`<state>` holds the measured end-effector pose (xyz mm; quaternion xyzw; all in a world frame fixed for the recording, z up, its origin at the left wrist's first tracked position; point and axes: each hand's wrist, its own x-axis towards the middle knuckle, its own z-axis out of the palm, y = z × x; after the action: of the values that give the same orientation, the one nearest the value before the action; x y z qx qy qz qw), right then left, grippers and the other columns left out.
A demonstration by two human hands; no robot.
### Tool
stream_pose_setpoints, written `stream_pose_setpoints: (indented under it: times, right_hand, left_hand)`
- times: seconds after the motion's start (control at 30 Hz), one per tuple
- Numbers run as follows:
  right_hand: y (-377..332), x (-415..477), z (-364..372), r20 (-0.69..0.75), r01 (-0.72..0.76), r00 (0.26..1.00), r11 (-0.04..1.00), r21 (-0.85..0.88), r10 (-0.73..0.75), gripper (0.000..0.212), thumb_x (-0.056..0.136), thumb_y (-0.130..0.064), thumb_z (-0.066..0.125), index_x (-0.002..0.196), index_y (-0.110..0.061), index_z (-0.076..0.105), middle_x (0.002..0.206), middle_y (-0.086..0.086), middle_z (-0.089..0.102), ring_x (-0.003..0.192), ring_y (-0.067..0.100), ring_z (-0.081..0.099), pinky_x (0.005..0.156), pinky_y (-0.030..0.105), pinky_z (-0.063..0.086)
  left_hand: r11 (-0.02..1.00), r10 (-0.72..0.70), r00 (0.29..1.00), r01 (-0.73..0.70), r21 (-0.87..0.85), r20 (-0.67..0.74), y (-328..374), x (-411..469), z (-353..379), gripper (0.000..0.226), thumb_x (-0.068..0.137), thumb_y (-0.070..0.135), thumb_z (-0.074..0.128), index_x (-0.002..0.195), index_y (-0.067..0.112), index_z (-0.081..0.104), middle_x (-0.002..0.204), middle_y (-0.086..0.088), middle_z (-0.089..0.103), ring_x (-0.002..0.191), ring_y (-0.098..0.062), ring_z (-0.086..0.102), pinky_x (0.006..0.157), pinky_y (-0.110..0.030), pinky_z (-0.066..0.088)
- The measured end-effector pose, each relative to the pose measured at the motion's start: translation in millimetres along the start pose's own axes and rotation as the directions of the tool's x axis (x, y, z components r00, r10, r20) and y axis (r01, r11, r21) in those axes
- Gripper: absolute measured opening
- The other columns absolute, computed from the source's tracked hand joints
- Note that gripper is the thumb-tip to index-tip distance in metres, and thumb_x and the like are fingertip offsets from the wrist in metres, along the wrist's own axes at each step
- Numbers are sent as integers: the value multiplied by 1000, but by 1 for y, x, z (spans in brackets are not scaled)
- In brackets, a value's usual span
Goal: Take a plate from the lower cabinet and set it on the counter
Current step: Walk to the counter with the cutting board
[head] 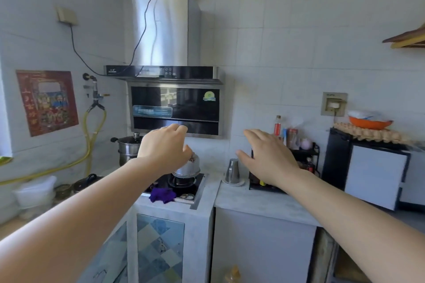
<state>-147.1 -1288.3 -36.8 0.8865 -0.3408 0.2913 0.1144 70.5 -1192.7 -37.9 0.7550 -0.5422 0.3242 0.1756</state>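
Both of my arms stretch forward at chest height over the kitchen counter (253,200). My left hand (164,147) hovers above the stove with its fingers curled loosely and nothing in it. My right hand (268,157) floats over the counter with fingers spread, also empty. Below the counter, the lower cabinet has a patterned glass door (161,248) on the left and a plain white door (262,248) on the right; both look closed. No plate is in sight.
A gas stove (181,185) carries a metal kettle (187,167) and a purple cloth (162,195). A steel steamer pot (128,147) stands behind it. A metal cup (232,171), a spice rack (305,156), a white-fronted appliance (374,170) and egg trays (368,134) line the right side.
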Motion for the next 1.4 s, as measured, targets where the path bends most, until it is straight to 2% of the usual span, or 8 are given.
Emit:
stream_pose_setpoints:
  times: [0.17,0.3,0.47,0.57,0.7,0.87,1.1,1.4]
  right_hand:
    - [43,70,58,36,123,991,991,54,-125,61,92,-47,38,144,-16,28,150,0,36,136,20,31,110,34,22]
    - [60,117,108,48,214,974,967,141,-223,59,91,-45,38,141,-15,32,147,3,40,134,20,34,108,34,27]
    - [42,159,170,85,299,940,917,266,-331,59,91,-44,40,141,-14,34,148,5,39,135,22,34,109,34,25]
    - [14,177,200,84,357,909,868,345,-407,60,91,-45,40,142,-13,35,148,5,39,135,22,35,109,35,27]
    - [-37,192,233,52,447,855,782,434,-517,59,90,-43,42,140,-12,36,146,6,42,134,21,36,108,34,27]
    - [-104,204,264,2,571,758,665,481,-652,60,90,-44,42,141,-13,35,146,5,42,135,21,35,110,32,24]
    - [-205,228,297,-34,670,631,523,527,-775,64,91,-45,42,145,-15,28,150,2,35,138,18,29,112,32,19]
    - [-307,240,355,-49,724,517,406,558,-854,66,89,-46,44,144,-13,28,149,5,37,137,18,31,113,32,23]
  left_hand:
    - [992,-113,993,112,58,25,-1,44,52,38,85,37,42,117,19,51,117,-1,61,98,-26,60,62,-32,38]
    - [965,-240,970,235,115,31,-9,62,86,41,84,37,41,119,17,50,118,-3,60,98,-29,60,62,-33,41]
    - [904,-398,915,378,201,69,-39,46,110,30,84,35,42,106,18,52,110,-3,61,84,-28,58,56,-31,35]
    - [837,-493,867,450,311,72,-65,25,117,37,85,36,42,115,17,52,114,-4,61,93,-29,60,57,-32,36]
    - [745,-604,794,532,403,69,-102,-7,120,41,85,38,44,119,17,52,118,-4,60,102,-29,60,67,-35,46]
    - [650,-676,736,572,500,35,-150,-46,119,42,85,40,44,120,18,51,121,-3,60,104,-26,60,64,-32,40]
    - [514,-779,625,680,522,-48,-214,-81,118,41,82,37,45,118,20,54,123,0,60,107,-24,58,76,-32,44]
    - [411,-858,512,741,531,-50,-277,-123,143,39,80,33,45,115,17,55,120,0,61,106,-24,59,76,-34,47]
